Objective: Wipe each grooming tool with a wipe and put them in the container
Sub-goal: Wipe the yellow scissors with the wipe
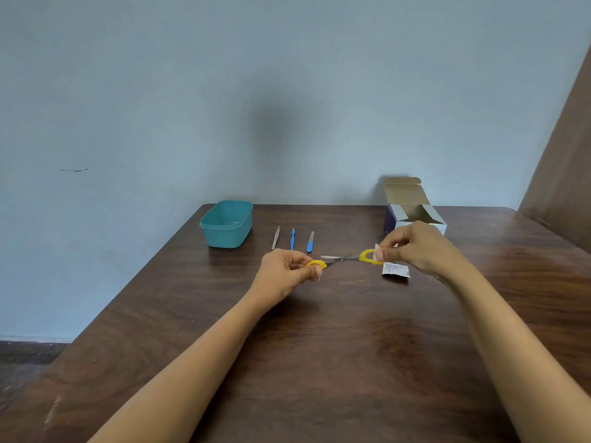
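Fingers: left hand (284,276) pinches scissors (343,259) | right hand (415,247) pinches wipe (377,251) | packet (395,270) print unreadable

Dark wooden table (319,362), teal container (226,224), three slim tools (292,239), open box (412,212), torn sachet (395,270)

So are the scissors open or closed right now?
Open. The scissors are spread wide, one yellow loop in the left hand, the other by the right hand.
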